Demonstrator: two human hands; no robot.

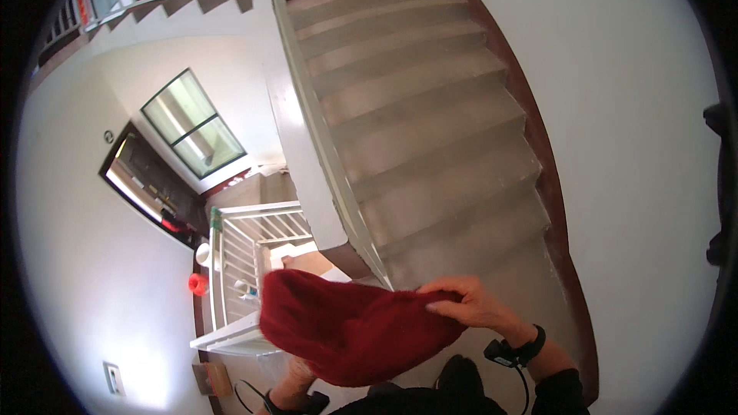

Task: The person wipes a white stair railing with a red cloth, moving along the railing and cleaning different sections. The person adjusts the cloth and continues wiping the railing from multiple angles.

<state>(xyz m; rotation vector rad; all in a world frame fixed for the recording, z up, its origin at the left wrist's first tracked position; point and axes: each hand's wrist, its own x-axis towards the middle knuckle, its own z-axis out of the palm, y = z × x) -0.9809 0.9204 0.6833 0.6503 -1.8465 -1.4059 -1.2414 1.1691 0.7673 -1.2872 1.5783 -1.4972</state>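
Observation:
A dark red plush cloth, folded or bunched, is stretched between my two hands at waist height. Thumb and fingers of my right hand pinch its right edge. My left hand is under the left end of the cloth and bears it up; its fingers are hidden beneath the fabric. Each wrist carries a black strapped device with a cable. Below the cloth, a dark shoe stands on the landing.
Concrete stairs rise ahead, between a white wall and a white stair side. A white railing stands at left. Beyond are a dark door standing ajar and a window. A cardboard box sits by the left wall.

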